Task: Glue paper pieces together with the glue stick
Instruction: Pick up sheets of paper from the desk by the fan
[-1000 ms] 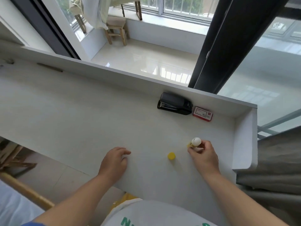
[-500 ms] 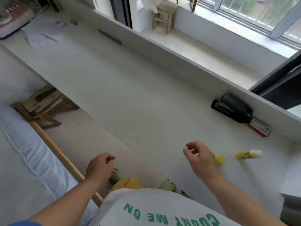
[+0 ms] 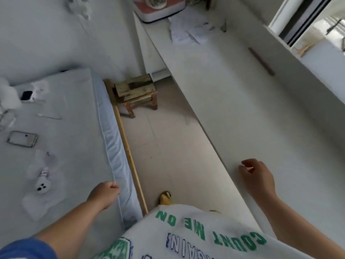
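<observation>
White paper sheets (image 3: 188,30) lie scattered at the far end of the long white desk (image 3: 242,109). The glue stick and its yellow cap are out of view. My right hand (image 3: 258,177) hovers over the desk's near front edge, fingers loosely curled, holding nothing. My left hand (image 3: 104,193) is curled into a fist above the edge of the bed (image 3: 74,146), with nothing visible in it.
A small wooden stool (image 3: 136,92) stands on the tiled floor between bed and desk. A wooden rail (image 3: 127,152) runs along the bed. Phones (image 3: 22,139) and small items lie on the bed. A red-and-white appliance (image 3: 158,8) sits past the papers.
The view has swung left, away from the glue stick, cap and stapler, toward the bed and the far papers. My right hand let go of the glue stick earlier and is now empty.
</observation>
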